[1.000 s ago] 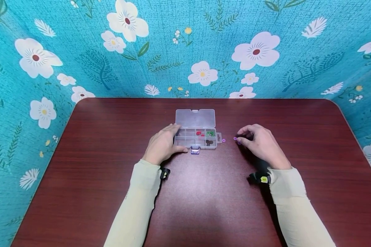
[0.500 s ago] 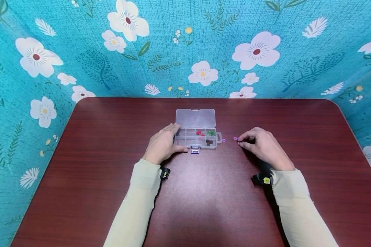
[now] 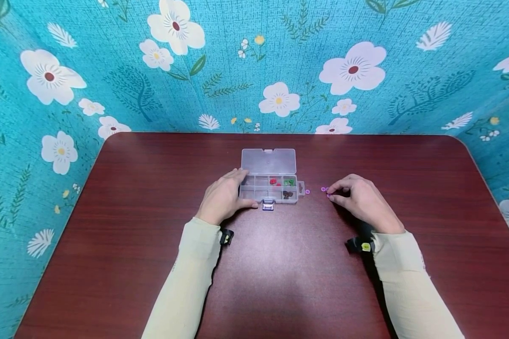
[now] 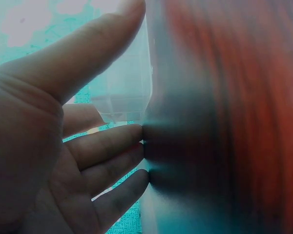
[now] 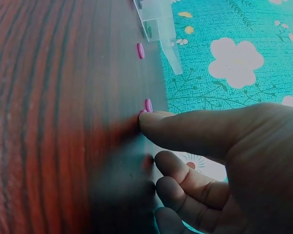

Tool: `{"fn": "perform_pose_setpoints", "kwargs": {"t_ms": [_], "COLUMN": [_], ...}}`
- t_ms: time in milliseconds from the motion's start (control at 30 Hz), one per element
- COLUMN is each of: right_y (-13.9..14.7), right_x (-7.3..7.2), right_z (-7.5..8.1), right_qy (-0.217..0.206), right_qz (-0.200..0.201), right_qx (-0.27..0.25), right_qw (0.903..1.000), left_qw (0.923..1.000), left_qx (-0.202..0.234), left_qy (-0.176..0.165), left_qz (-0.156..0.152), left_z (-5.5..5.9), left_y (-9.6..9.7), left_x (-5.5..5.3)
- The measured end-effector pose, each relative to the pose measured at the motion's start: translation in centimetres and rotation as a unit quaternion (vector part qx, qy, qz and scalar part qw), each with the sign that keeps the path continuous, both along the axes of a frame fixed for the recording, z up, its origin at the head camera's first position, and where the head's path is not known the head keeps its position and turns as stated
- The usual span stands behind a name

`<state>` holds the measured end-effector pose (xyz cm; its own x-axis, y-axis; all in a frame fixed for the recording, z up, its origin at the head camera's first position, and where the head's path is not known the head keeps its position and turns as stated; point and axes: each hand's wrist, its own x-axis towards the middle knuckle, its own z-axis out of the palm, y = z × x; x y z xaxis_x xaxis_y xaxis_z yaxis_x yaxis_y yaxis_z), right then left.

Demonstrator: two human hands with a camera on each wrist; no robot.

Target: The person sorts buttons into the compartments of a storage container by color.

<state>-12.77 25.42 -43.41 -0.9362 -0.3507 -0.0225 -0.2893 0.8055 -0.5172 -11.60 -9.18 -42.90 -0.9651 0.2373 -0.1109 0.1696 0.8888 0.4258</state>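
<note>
A clear plastic compartment box [image 3: 261, 193] stands with its lid [image 3: 268, 161] laid back. My left hand [image 3: 222, 200] holds its left end, thumb along the front and fingers towards the back. In the box's right half lie red buttons [image 3: 273, 181], green buttons [image 3: 289, 182] and brown buttons [image 3: 287, 194]. To the right, my right hand [image 3: 362, 202] pinches at a small purple button [image 5: 143, 113] on the table, which the thumb partly hides. Another purple button [image 5: 148, 105] lies right beside it, and a lone purple button [image 5: 140, 51] is nearer the box.
The dark red wooden table [image 3: 288, 263] extends around both arms. A blue flowered cloth [image 3: 237, 66] hangs behind its far edge. The box has a purple-tinted latch [image 3: 268, 205] at the front and a hanging tab [image 3: 301, 188] on its right end.
My right hand has shifted slightly right and towards me, and its thumb and index finger have drawn together at the purple buttons. The left hand keeps its place on the box.
</note>
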Motion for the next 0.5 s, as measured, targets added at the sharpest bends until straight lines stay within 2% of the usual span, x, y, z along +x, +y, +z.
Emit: {"fn": "perform_pose_setpoints", "kwargs": {"t_ms": [500], "right_y": [-0.06], "right_x": [0.04], "right_z": [-0.02], "right_qy": [-0.005], "right_qz": [-0.01], "right_qx": [-0.01], "right_qw": [0.9999], "left_qw": [1.0], "left_qx": [-0.002], "left_qy": [-0.002], "left_qz": [0.001], "left_z": [-0.08], "left_y": [0.0], "left_x": [-0.05]}}
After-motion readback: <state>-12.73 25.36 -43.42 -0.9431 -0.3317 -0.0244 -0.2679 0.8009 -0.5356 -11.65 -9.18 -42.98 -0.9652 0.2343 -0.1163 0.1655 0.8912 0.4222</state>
